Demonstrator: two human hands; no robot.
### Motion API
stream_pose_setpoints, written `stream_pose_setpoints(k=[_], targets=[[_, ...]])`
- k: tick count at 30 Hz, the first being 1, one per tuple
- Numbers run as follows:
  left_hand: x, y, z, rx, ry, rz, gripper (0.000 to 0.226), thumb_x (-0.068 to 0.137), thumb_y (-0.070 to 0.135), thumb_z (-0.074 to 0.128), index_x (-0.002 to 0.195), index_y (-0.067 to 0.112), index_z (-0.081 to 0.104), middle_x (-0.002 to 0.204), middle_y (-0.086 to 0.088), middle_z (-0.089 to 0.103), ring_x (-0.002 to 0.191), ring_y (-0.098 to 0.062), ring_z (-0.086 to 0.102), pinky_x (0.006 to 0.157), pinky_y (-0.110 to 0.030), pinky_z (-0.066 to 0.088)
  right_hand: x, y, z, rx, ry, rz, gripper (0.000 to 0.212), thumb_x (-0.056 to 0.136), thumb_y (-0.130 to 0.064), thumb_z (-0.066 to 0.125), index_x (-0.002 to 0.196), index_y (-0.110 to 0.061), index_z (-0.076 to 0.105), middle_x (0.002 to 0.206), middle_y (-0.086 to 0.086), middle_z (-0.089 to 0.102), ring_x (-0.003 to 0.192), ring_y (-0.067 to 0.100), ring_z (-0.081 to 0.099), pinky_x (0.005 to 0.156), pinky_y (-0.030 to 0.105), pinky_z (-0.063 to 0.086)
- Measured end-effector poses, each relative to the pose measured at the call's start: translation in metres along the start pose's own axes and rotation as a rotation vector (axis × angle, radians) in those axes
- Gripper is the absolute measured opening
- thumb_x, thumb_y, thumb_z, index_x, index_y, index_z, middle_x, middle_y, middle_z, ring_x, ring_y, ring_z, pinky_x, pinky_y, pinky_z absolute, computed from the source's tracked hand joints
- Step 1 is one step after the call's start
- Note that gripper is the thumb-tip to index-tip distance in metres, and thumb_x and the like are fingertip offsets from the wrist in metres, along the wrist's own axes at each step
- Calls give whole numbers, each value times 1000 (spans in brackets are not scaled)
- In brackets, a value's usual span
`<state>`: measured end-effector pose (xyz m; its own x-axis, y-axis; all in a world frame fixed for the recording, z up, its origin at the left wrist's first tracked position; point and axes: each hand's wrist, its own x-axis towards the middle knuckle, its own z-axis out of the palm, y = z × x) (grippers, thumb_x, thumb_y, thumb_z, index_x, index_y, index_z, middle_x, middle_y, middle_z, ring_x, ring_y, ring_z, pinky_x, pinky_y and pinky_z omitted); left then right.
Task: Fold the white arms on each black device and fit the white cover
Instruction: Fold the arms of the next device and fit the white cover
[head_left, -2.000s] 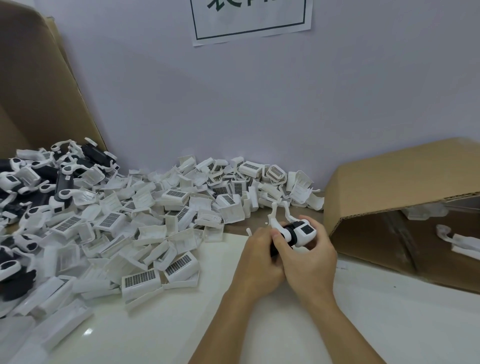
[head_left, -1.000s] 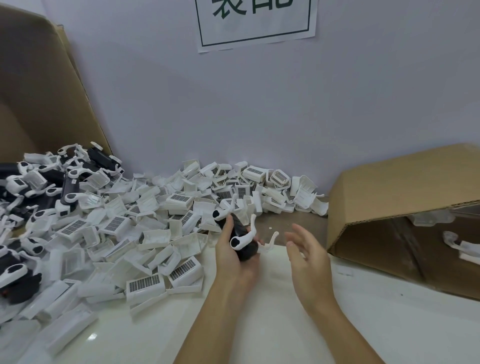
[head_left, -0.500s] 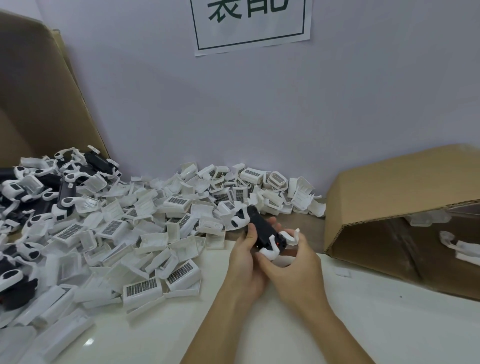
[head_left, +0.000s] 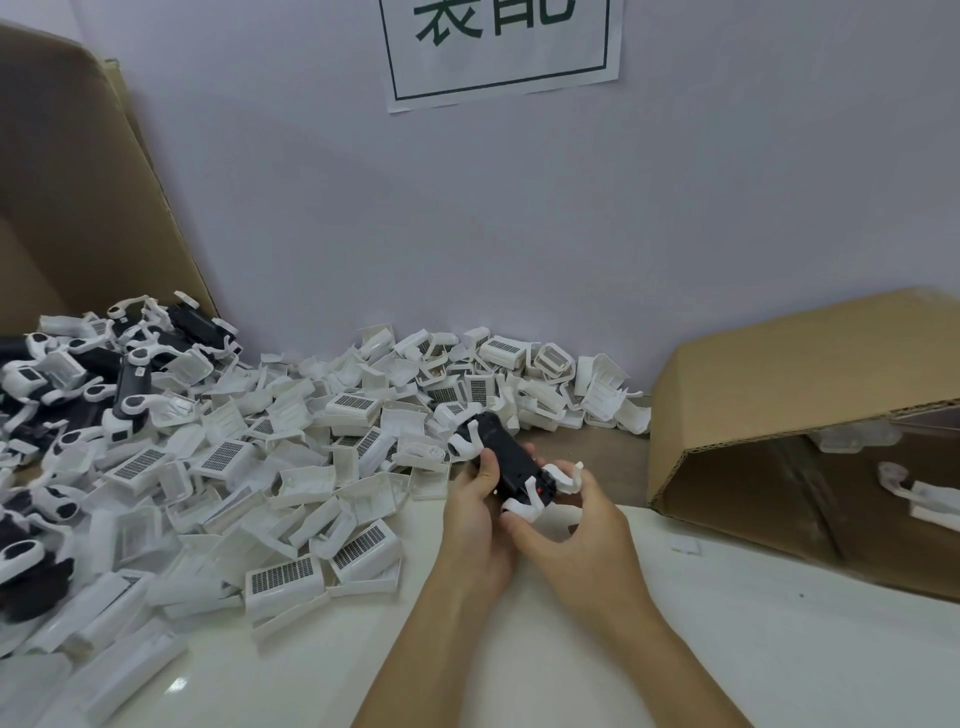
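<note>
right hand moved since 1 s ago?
Yes. The right hand was open and apart then; it has closed leftward, away from the cardboard box, onto the black device.

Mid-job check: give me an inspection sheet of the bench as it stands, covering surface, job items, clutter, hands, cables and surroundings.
Surface: white table, bare in front of the person.
Job's things: one black device held above the table, its white arms sticking out; no cover on it. White covers heaped at left and along the wall; more black devices piled far left.
Clutter: small white scrap near the box.
Hands: left hand grips the device body; right hand pinches the arms at its near end.
Cables: nothing seen.
Surroundings: cardboard box on its side at right with white parts inside; cardboard sheet at left; paper sign on the wall.
</note>
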<state>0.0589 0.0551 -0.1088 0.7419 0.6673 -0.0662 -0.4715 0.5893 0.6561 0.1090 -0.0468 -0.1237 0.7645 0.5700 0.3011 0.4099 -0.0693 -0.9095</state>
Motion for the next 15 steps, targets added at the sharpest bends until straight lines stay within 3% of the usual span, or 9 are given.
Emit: stream_pose_setpoints(k=[2, 4, 6, 9, 12, 15], targets=[[1, 3, -4, 15, 28, 17, 25, 94, 25, 56, 101, 5, 69, 93, -16, 74, 80, -30, 72, 72, -42, 60, -1, -2, -2, 2, -43, -13, 69, 79, -40, 80, 139, -29, 47, 129, -19, 56, 120, -1, 50, 101, 29, 44], [1, 5, -7, 45, 53, 15, 24, 94, 22, 56, 109, 6, 65, 88, -13, 73, 79, -29, 68, 77, -42, 58, -3, -5, -5, 44, -70, -39, 68, 82, -41, 75, 142, -28, 46, 134, -18, 54, 124, -5, 46, 104, 26, 41], [-2, 4, -5, 121, 41, 12, 23, 90, 23, 60, 107, 10, 67, 84, -10, 72, 73, -25, 66, 67, -34, 57, -6, -9, -8, 108, -57, -49, 65, 81, -47, 64, 140, -26, 49, 134, -17, 56, 124, -8, 47, 104, 25, 41], [-9, 2, 1, 339, -102, 59, 18, 80, 27, 67, 93, 20, 77, 86, -9, 72, 71, -22, 67, 64, -32, 51, -5, -14, -11, 210, 2, -31, 57, 85, -44, 70, 136, -23, 54, 124, -16, 64, 119, -3, 55, 98, 30, 47], [-15, -2, 5, 561, -274, 136, 20, 81, 18, 70, 100, 18, 77, 90, -10, 74, 82, -24, 70, 70, -30, 55, 1, -13, -15, 321, 18, 25, 32, 85, -26, 77, 115, -20, 65, 105, -6, 74, 107, 10, 67, 89, 36, 55], [-19, -4, 8, 692, -322, 192, 23, 82, 18, 62, 101, 20, 76, 97, -11, 75, 90, -21, 71, 78, -27, 55, 8, -13, -17, 424, 31, 94, 36, 78, -18, 83, 109, -19, 66, 97, -2, 77, 94, 15, 73, 80, 32, 58]])
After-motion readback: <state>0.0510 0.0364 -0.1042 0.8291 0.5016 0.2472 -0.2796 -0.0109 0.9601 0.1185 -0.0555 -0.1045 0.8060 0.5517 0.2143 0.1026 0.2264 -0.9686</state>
